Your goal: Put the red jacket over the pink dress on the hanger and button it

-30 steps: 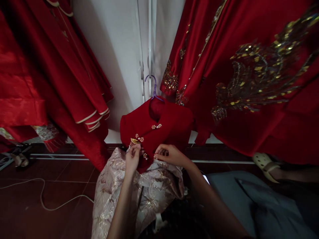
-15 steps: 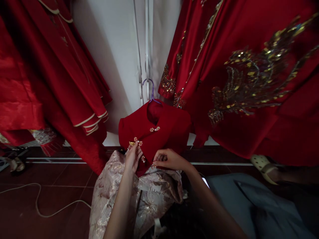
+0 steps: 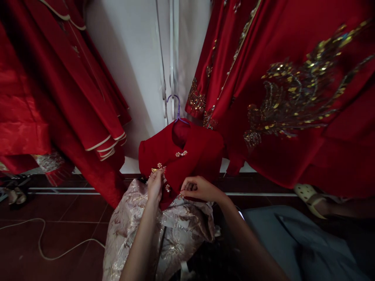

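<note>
A red sleeveless top [image 3: 202,144] hangs in front of me on a purple hanger [image 3: 178,107]. Flower-shaped beaded ornaments [image 3: 181,153] with pearls are set on its front. My left hand [image 3: 156,184] is closed at the top's left side, its fingertips pinching at a beaded ornament [image 3: 159,166] beside a gold piece. Near the lower front edge, my right hand [image 3: 200,188] is closed, thumb and index finger pinched on a small beaded ornament [image 3: 180,196]. Below both hands lies shiny pale pink patterned fabric [image 3: 125,226].
Red garments hang on the left [image 3: 67,78] and right, the right one bearing gold sequin embroidery [image 3: 295,89]. White rack poles [image 3: 172,47] stand behind. A cable [image 3: 43,234] crosses the tiled floor. At right are a person's foot in a pale clog [image 3: 310,199] and grey-blue fabric [image 3: 272,230].
My left hand's fingers have curled from a looser, more open pose into a pinch at the ornament. My right hand has stayed nearly still. The view has shifted slightly.
</note>
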Demonstrator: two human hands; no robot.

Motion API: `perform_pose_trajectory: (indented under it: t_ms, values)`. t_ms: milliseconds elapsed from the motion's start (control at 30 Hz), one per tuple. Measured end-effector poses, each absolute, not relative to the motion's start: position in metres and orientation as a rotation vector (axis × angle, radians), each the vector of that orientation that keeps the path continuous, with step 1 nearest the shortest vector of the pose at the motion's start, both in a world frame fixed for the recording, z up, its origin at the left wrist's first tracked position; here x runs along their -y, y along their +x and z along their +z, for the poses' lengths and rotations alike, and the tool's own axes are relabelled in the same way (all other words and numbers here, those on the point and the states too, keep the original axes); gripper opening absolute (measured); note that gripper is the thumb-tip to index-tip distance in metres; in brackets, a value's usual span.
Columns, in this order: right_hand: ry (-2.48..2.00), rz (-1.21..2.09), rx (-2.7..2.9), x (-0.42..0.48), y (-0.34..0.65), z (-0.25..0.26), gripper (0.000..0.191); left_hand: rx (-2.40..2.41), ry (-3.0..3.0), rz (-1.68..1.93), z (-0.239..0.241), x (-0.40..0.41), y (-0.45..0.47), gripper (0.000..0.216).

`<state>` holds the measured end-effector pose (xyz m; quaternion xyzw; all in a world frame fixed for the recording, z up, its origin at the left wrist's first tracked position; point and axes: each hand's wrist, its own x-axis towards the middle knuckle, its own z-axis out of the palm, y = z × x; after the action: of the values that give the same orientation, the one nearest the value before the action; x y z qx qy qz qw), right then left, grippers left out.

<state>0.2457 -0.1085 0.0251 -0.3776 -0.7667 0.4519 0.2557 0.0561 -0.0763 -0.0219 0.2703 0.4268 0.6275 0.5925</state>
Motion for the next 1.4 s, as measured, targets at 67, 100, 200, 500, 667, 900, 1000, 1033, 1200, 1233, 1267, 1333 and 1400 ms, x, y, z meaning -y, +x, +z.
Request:
perform_pose_trajectory:
  t_ms: [67,100,200,500,667,900,1000,1033,1200,1233,1267,1333,1400]
  values:
    - [-1.023,1.277,2.082,0.11,0.252,0.03,0.025,-0.956,0.725,1.316,-0.016,0.079,0.055,0.03]
    - [-1.014,1.324,2.091,0.11,0.256,0.033,0.026,-0.937,0.797,1.239,-0.012,0.079,0.055,0.033]
    - [-0.992,1.478,2.144,0.113,0.265,0.04,0.028,-0.988,1.092,1.207,0.007,0.071,0.059,0.036]
    - [-0.995,1.598,2.182,0.113,0.271,0.04,0.031,-1.376,2.431,1.273,0.059,0.039,0.087,0.02]
    - [-1.019,1.612,2.176,0.113,0.273,0.04,0.032,-1.447,2.683,1.09,0.059,0.041,0.091,0.021]
    - [-0.988,1.603,2.191,0.113,0.273,0.036,0.03,-1.539,2.738,1.031,0.067,0.039,0.089,0.022]
    - [-0.973,1.612,2.199,0.113,0.274,0.034,0.029,-1.508,2.806,0.915,0.071,0.035,0.089,0.02]
    - [-0.973,1.609,2.205,0.112,0.275,0.033,0.029,-1.507,2.826,0.873,0.072,0.035,0.088,0.019]
    - [-0.994,1.559,2.237,0.11,0.28,0.031,0.029,-1.599,2.873,0.715,0.079,0.034,0.086,0.013]
    - [-1.0,1.555,2.247,0.11,0.281,0.03,0.03,-1.594,2.891,0.7,0.081,0.035,0.086,0.012]
    - [-1.008,1.556,2.255,0.109,0.281,0.03,0.03,-1.568,2.915,0.693,0.083,0.035,0.086,0.012]
    - [-1.037,1.542,2.253,0.109,0.282,0.029,0.031,-1.452,2.975,0.687,0.086,0.034,0.085,0.014]
    - [-1.072,1.486,2.217,0.11,0.283,0.031,0.032,-1.31,3.03,0.682,0.088,0.032,0.084,0.017]
